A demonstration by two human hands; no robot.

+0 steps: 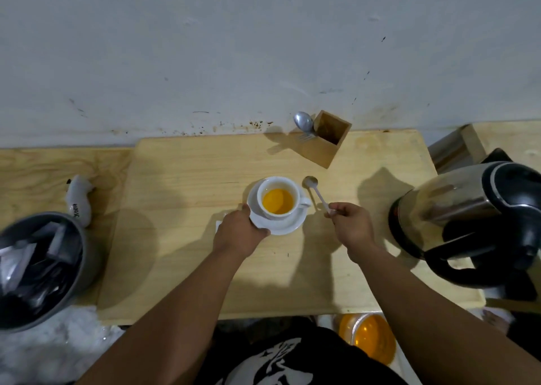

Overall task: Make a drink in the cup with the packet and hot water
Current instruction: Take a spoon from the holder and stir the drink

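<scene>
A white cup with orange liquid in it stands on a white saucer in the middle of the wooden board. My left hand grips the saucer's near-left rim. My right hand pinches the handle of a small spoon, whose bowl lies just right of the cup, outside it. A steel electric kettle with a black handle stands at the right edge of the board. A white packet edge shows under my left hand.
A wooden holder with a spoon and fork stands behind the cup by the wall. A grey bin with wrappers sits at the left, a crumpled white packet beside it. An orange-filled container is below the board's front edge.
</scene>
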